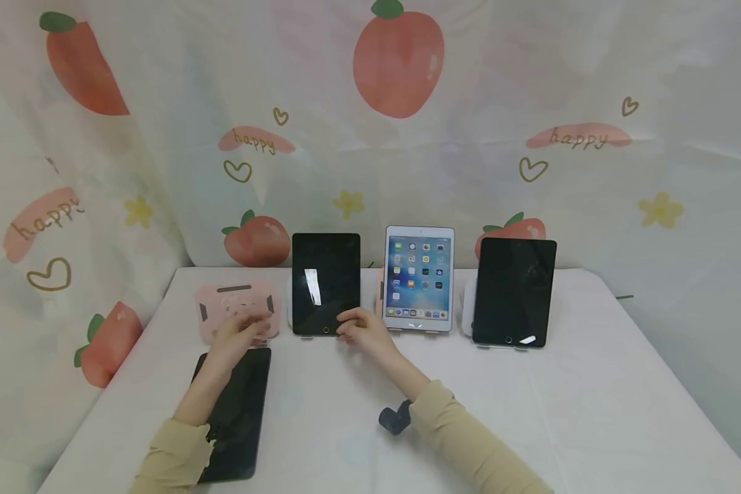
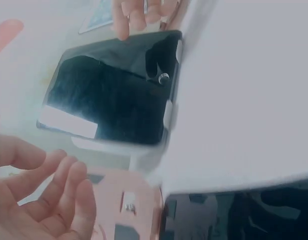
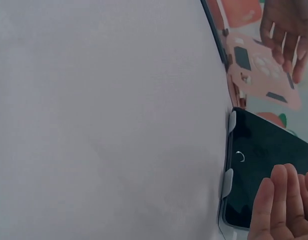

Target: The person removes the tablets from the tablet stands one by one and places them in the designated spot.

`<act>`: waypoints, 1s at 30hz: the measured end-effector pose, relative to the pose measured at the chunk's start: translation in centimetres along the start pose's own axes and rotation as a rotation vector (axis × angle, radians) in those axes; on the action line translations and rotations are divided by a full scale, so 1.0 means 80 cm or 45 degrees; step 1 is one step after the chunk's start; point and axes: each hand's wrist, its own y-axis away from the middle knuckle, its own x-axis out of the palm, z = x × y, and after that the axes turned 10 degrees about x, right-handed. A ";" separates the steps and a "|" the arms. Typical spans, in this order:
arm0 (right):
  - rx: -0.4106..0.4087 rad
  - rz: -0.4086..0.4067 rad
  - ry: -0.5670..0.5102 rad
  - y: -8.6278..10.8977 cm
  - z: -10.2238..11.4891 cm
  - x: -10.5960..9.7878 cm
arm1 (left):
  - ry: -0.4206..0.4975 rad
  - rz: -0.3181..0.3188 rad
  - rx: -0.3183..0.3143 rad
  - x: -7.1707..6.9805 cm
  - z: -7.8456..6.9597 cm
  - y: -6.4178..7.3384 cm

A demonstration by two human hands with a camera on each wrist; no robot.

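Observation:
My left hand point(image 1: 237, 336) hovers at a pink tablet stand point(image 1: 213, 295) with dark pads; its fingers are loosely bent with nothing between them in the left wrist view. Below that arm a black tablet point(image 1: 241, 418) lies flat, partly covered by the forearm. A second black tablet point(image 1: 324, 274) leans upright on a stand, its screen dark with a bright reflection. By its lower right corner is my right hand point(image 1: 367, 334), fingers extended in the right wrist view point(image 3: 284, 210). Whether these fingertips touch the tablet I cannot tell.
A white tablet point(image 1: 418, 274) with a lit screen of app icons stands to the right. Farther right, another dark tablet point(image 1: 514, 291) leans on its stand. A small dark blue object point(image 1: 395, 417) lies by the right sleeve. Behind the white table point(image 1: 593, 412) hangs a peach-printed cloth point(image 1: 469, 89).

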 end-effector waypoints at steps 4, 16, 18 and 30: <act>-0.023 -0.055 -0.029 -0.003 0.005 -0.005 | 0.025 -0.049 0.009 0.007 -0.007 -0.006; -0.075 -0.188 -0.001 -0.009 0.015 -0.022 | 0.125 -0.158 0.011 0.028 -0.017 -0.030; -0.084 -0.202 -0.001 -0.010 0.017 -0.024 | 0.137 -0.171 0.016 0.030 -0.018 -0.034; -0.138 -0.264 0.009 -0.024 0.033 -0.037 | 0.153 -0.199 0.048 0.036 -0.025 -0.053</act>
